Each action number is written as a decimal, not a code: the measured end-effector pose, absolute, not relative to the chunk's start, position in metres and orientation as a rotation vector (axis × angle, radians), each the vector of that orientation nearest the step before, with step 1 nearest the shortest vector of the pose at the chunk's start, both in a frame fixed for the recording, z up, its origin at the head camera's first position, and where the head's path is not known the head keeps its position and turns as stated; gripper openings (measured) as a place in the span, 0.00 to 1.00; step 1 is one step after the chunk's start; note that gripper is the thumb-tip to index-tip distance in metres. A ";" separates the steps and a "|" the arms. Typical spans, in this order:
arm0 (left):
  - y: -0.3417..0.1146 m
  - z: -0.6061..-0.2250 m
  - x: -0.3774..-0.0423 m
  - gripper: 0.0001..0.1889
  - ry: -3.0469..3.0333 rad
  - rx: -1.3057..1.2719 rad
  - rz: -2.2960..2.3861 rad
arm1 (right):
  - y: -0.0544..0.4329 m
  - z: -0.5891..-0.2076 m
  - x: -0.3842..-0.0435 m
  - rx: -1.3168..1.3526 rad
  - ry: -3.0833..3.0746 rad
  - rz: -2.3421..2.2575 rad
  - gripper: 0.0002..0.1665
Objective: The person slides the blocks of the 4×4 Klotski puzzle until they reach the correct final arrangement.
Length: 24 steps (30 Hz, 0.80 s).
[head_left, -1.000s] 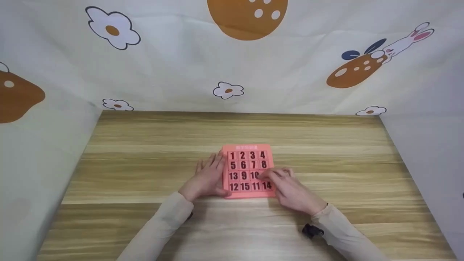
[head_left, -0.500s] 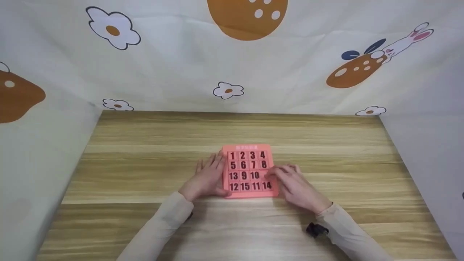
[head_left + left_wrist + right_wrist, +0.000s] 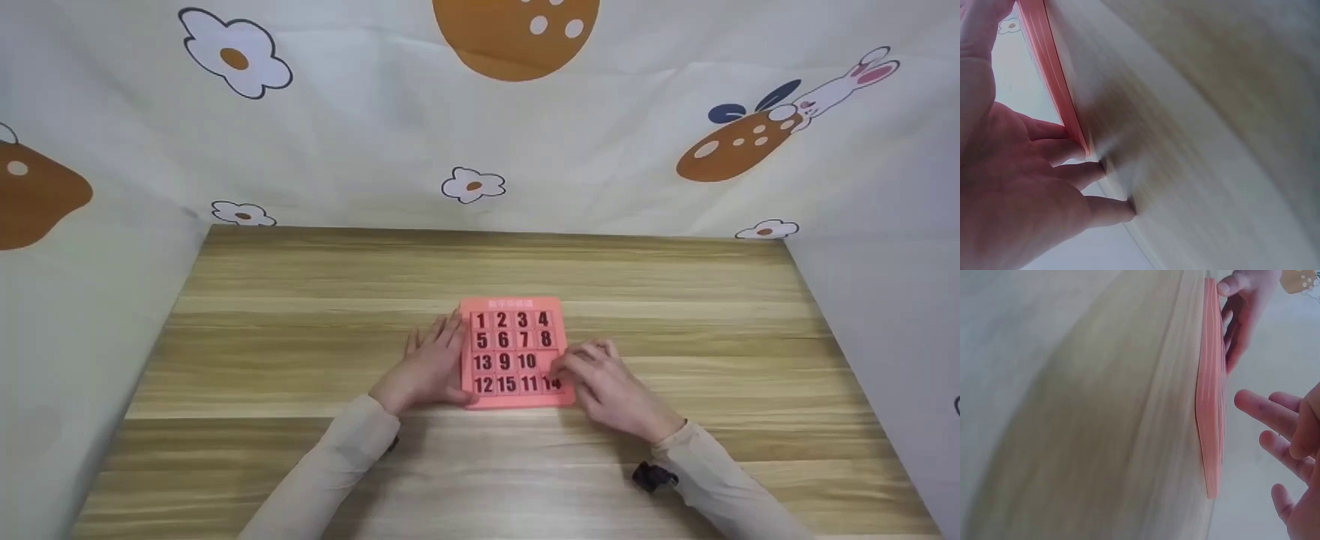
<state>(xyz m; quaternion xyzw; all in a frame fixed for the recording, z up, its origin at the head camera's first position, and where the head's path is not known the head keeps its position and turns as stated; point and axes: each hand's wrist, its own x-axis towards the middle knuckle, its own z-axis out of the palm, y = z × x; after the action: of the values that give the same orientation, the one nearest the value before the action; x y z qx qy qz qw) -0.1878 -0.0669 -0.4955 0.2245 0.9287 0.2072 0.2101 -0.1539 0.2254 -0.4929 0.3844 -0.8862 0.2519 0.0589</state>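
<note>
A pink number sliding puzzle (image 3: 514, 403) lies flat on the table, its dark-numbered tiles in four rows. Its third row reads 13, 9, 10, with a gap at the right end; the bottom row reads 12, 15, 11, 14. My left hand (image 3: 424, 375) rests along the puzzle's left side, fingers spread and straight, thumb at the lower left corner. Over the right edge, my right hand (image 3: 619, 390) has its index fingertip at the 14 tile (image 3: 553, 385), partly covering it. In the right wrist view the right fingers (image 3: 1266, 412) are loosely extended, gripping nothing.
The wood-grain table (image 3: 300, 285) spreads around the puzzle. A pale cloth wall (image 3: 360, 135) printed with flowers and carrots rises at the back, and plain sides stand at left and right. A black strap piece (image 3: 654, 476) sits at the right wrist.
The right hand has drawn back to the right from the 10 tile, uncovering it and the gap. Its fingertip has then come down toward the 14 tile. The left hand stays put.
</note>
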 end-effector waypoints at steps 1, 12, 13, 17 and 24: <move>-0.067 -0.496 -0.188 0.63 2.581 0.623 0.575 | 0.223 -0.493 -0.154 1.178 -2.690 0.755 0.23; -0.065 -0.497 -0.189 0.63 2.577 0.619 0.566 | 0.208 -0.498 -0.149 1.372 -2.692 0.725 0.29; -0.065 -0.497 -0.189 0.63 2.575 0.617 0.568 | 0.210 -0.499 -0.150 1.339 -2.667 0.737 0.27; -0.066 -0.496 -0.188 0.63 2.567 0.602 0.569 | 0.223 -0.498 -0.153 1.221 -2.608 0.778 0.20; -0.066 -0.495 -0.189 0.63 2.569 0.596 0.573 | 0.236 -0.495 -0.157 1.109 -2.723 0.622 0.20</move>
<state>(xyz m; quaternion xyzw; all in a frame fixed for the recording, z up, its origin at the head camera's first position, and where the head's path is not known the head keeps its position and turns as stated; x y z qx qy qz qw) -0.1889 -0.0664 -0.4953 0.2155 0.9286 0.2071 0.2198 -0.1572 0.2361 -0.4951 0.3682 -0.9040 0.2065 0.0680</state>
